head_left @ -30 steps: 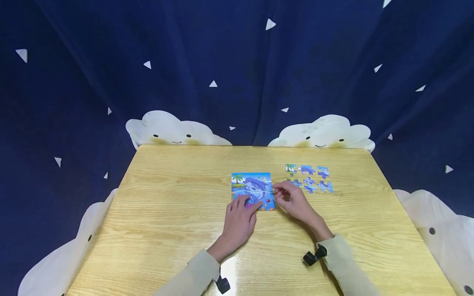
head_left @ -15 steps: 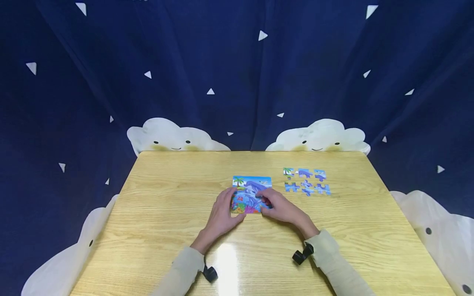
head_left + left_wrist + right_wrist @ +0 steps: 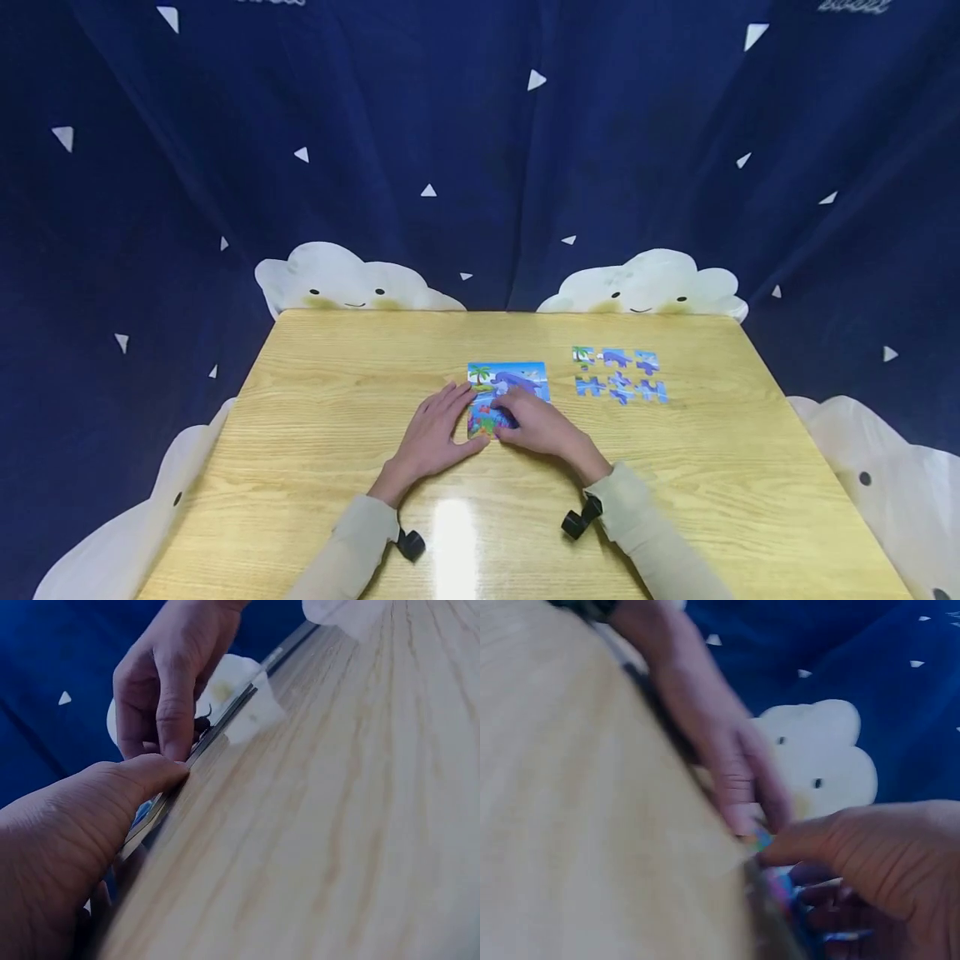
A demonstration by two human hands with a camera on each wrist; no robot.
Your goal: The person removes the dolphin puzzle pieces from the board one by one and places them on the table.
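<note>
1. Dolphin picture [image 3: 527, 377] lies on the surface [image 3: 697, 483], partly hidden by the right hand [image 3: 537, 423], fingers curled, grip unclear
2. Left hand [image 3: 435, 432], fingers extended, borders its left edge
3. Puzzle pieces [image 3: 621, 392] lie rightward; curtain [image 3: 480, 125] behind

My sleeves [image 3: 348, 537] beige; puzzle [image 3: 498, 369] blue — purple dolphin [image 3: 519, 382], green palm [image 3: 480, 374]. Table [image 3: 360, 358] yellow, wood-grained — curtain [image 3: 390, 108] navy, white triangles [image 3: 536, 80].

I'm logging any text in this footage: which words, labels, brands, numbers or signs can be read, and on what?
"sweet" (probably; the frame's top edge clips it): white lettering, top right of the blue curtain.
Unreadable, mostly cut off: second lettering, top left of the curtain.
None readable: dolphin puzzle, loose pieces.
</note>
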